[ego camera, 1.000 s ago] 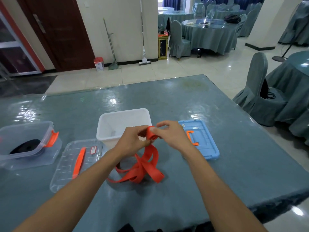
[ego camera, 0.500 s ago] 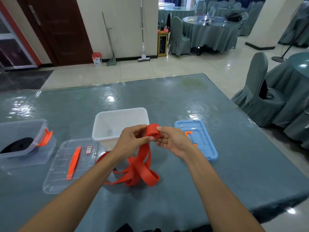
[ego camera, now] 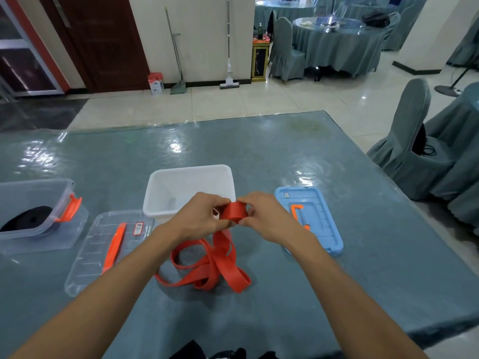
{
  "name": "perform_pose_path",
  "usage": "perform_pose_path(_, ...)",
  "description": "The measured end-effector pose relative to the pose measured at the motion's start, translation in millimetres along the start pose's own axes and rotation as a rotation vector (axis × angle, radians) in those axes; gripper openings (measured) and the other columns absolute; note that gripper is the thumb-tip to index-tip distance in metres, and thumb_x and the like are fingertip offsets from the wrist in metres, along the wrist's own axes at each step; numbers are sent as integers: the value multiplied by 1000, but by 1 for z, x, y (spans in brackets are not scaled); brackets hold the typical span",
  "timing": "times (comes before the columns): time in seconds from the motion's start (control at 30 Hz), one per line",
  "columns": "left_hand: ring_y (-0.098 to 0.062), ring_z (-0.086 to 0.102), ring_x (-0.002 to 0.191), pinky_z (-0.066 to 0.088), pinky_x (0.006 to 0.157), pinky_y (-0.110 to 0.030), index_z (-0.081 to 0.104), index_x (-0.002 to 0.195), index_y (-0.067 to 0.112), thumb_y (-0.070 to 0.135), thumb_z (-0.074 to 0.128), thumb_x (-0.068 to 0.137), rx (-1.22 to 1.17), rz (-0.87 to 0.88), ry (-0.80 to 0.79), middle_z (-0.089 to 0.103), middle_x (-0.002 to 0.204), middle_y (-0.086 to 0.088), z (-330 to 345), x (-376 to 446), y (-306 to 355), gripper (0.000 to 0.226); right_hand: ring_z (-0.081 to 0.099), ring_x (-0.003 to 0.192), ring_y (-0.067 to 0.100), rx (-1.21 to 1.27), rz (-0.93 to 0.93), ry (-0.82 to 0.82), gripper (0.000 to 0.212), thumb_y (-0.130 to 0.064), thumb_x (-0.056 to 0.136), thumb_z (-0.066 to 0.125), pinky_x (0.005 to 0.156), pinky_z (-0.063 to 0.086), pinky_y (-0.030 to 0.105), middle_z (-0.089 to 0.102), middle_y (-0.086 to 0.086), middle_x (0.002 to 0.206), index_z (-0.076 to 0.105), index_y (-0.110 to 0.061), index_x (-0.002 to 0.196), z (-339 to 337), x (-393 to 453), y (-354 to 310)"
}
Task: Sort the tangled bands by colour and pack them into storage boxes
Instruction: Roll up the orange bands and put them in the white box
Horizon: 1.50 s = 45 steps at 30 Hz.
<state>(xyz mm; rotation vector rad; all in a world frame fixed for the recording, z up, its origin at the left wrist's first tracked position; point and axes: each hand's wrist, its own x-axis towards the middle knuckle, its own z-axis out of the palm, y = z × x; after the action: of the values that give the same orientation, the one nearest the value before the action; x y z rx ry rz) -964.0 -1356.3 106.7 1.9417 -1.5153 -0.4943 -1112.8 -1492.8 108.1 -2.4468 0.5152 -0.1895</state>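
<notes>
Head view of a sorting task at a table [ego camera: 285, 156] covered in grey-blue cloth under a glossy clear sheet. The left hand [ego camera: 199, 216] and right hand [ego camera: 267, 216] meet above the table, each pinching one side of a rolled section of the orange band [ego camera: 234, 212] between thumb and curled fingers; the roll is held just in front of the near wall of the white box [ego camera: 166, 187], which stands open. The rest of the band hangs from the roll and lies in loose overlapping loops on the table below the hands. To the right of the white box lies a blue lid [ego camera: 321, 224] with an orange handle, flat on the table. To the left lies a clear lid [ego camera: 90, 255] with an orange handle, and beyond it a clear box [ego camera: 33, 193] with an orange latch, containing a coiled black band [ego camera: 28, 218]. Cloth-covered chairs and round tables stand in the room behind.
</notes>
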Motion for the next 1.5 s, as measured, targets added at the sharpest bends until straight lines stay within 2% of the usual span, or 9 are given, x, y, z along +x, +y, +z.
perform_pose_path(0.17, -12, 71, 82, 58, 81, -26, 76, 92, 26, 8, 84, 76, -333, -48, 182, 75, 85, 1, 1, -2, 13, 25, 72, 84, 20, 615, 127, 74, 36, 2, 78, 78, 76, 56, 22, 73, 5, 101, 69, -22, 104, -12, -4, 3)
perform_pose_path(0.27, -15, 72, 93, 58, 90, -29, 76, 102, 28, 9, 87, 72, -596, -101, 268, 78, 97, -3, 7, -2, 14, 37, 74, 91, 26, 999, 160, 120, 37, 10, 81, 73, 80, 59, 30, 72, 16, 109, 70, -9, 112, -7, -5, 4)
perform_pose_path(0.5, -12, 71, 95, 57, 89, -27, 74, 109, 16, -3, 81, 75, -751, -162, 265, 78, 99, -4, 10, -4, 16, 39, 71, 100, 25, 1431, 205, 44, 30, 12, 90, 58, 87, 59, 35, 74, 13, 106, 64, -2, 115, 15, -7, 7)
perform_pose_path(0.67, -24, 72, 99, 57, 94, -40, 76, 109, 19, 12, 86, 72, -630, -135, 287, 77, 101, -9, 9, -14, 8, 39, 72, 101, 29, 1308, 231, 49, 42, 12, 84, 68, 87, 59, 37, 71, 18, 117, 63, 0, 124, 18, -10, 0)
perform_pose_path(0.87, -13, 70, 90, 55, 90, -37, 75, 97, 16, 13, 81, 73, -265, -31, 244, 73, 91, 2, 4, -23, 5, 26, 67, 86, 16, 280, 73, 38, 60, -20, 78, 83, 81, 51, 20, 69, -2, 120, 61, -24, 134, -8, -12, -17)
perform_pose_path(1.0, -12, 68, 89, 55, 88, -32, 74, 97, 21, 11, 81, 74, -107, 34, 111, 70, 90, 9, -1, -21, 10, 26, 68, 85, 19, 80, -1, -53, 51, -15, 79, 81, 81, 48, 24, 69, 5, 112, 66, -16, 128, -20, -15, -27)
perform_pose_path(1.23, -13, 69, 92, 55, 90, -31, 75, 102, 23, 16, 81, 71, -172, 31, 162, 72, 94, 8, 3, -22, 19, 33, 65, 84, 19, 232, 52, 15, 37, -10, 79, 79, 78, 54, 30, 67, -2, 105, 68, -18, 114, -12, -24, -21)
perform_pose_path(1.37, -17, 71, 101, 54, 96, -32, 74, 111, 24, 10, 84, 73, -372, 1, 245, 74, 103, 2, 9, -21, 21, 42, 70, 89, 16, 563, 132, 120, 36, -2, 81, 75, 84, 57, 26, 69, -6, 107, 69, -21, 111, -5, -29, -13)
perform_pose_path(1.5, -22, 71, 109, 54, 99, -35, 72, 118, 18, 2, 83, 77, -579, -77, 251, 77, 110, -2, 13, -22, 19, 45, 71, 100, 37, 1070, 166, 165, 35, 9, 84, 69, 92, 58, 45, 71, 15, 115, 69, -9, 114, 4, -30, -9)
